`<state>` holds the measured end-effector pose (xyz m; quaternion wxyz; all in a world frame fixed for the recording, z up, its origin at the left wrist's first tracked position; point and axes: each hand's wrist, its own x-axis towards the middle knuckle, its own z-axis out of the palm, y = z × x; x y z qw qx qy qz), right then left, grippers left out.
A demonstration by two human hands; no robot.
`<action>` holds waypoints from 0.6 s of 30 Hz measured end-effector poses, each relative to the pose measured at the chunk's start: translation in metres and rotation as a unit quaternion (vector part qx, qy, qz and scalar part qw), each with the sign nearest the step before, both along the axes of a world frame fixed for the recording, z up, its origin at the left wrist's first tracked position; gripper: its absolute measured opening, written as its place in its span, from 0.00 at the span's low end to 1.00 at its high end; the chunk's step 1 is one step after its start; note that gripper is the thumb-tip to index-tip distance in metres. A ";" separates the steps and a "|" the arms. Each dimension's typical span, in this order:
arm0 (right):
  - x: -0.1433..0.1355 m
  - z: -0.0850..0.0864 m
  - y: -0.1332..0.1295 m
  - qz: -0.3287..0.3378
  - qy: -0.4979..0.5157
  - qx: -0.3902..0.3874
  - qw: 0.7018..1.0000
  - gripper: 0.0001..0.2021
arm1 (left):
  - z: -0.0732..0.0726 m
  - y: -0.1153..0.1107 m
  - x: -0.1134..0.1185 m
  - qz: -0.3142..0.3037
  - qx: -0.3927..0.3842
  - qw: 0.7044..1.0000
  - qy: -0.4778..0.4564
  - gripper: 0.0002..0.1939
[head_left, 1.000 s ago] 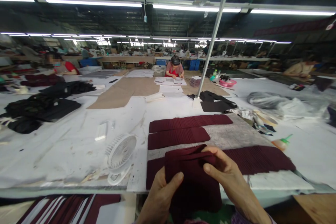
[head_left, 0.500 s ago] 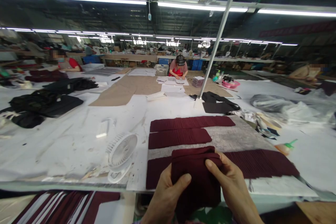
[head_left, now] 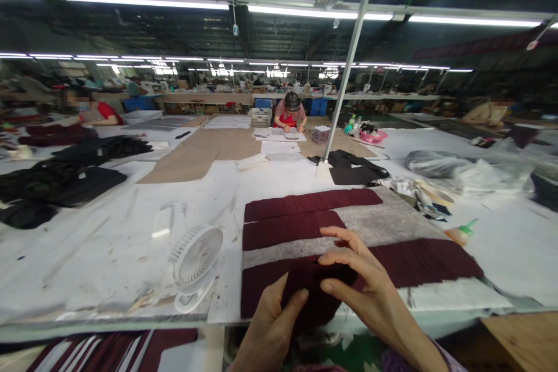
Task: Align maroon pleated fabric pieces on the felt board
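A folded dark maroon cloth (head_left: 311, 296) is held up in front of me at the table's near edge. My left hand (head_left: 276, 314) grips its left side, thumb on top. At its right side is my right hand (head_left: 360, 279), thumb and fingers curved and apart, fingertips at the cloth's upper edge. Behind them, overlapping maroon pieces lie in rows on a grey sheet: a back row (head_left: 305, 203), a shorter middle row (head_left: 283, 231) and a front row (head_left: 427, 261), partly hidden by my hands and the held cloth.
A white fan (head_left: 198, 258) stands left of the rows. A metal pole (head_left: 349, 70) rises beyond them, with black cloth (head_left: 360, 174) at its foot. An orange bottle (head_left: 460, 234) lies right. Striped fabric pieces (head_left: 100, 351) sit below the edge. A person (head_left: 290, 113) works across the table.
My right hand has loosened its pinch and spread its fingers at the cloth's upper edge. The cloth is more bunched and tilted in my left hand. The view has shifted slightly right.
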<state>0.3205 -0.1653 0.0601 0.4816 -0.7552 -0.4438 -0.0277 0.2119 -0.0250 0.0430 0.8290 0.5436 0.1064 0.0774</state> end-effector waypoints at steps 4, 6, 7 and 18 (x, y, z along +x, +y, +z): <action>0.002 -0.005 -0.002 -0.012 0.061 0.009 0.998 0.04 | -0.003 0.000 0.000 0.022 -0.073 0.997 0.010 0.21; 0.002 -0.008 -0.003 -0.012 0.118 0.013 0.993 0.06 | -0.003 0.001 0.000 0.056 -0.107 0.993 0.007 0.23; 0.001 -0.009 -0.003 -0.004 0.145 0.013 0.989 0.08 | -0.003 0.002 0.001 0.075 -0.114 0.991 0.004 0.23; -0.012 -0.008 -0.006 0.066 0.288 0.013 0.955 0.14 | -0.001 -0.002 0.001 0.142 -0.081 0.987 -0.005 0.24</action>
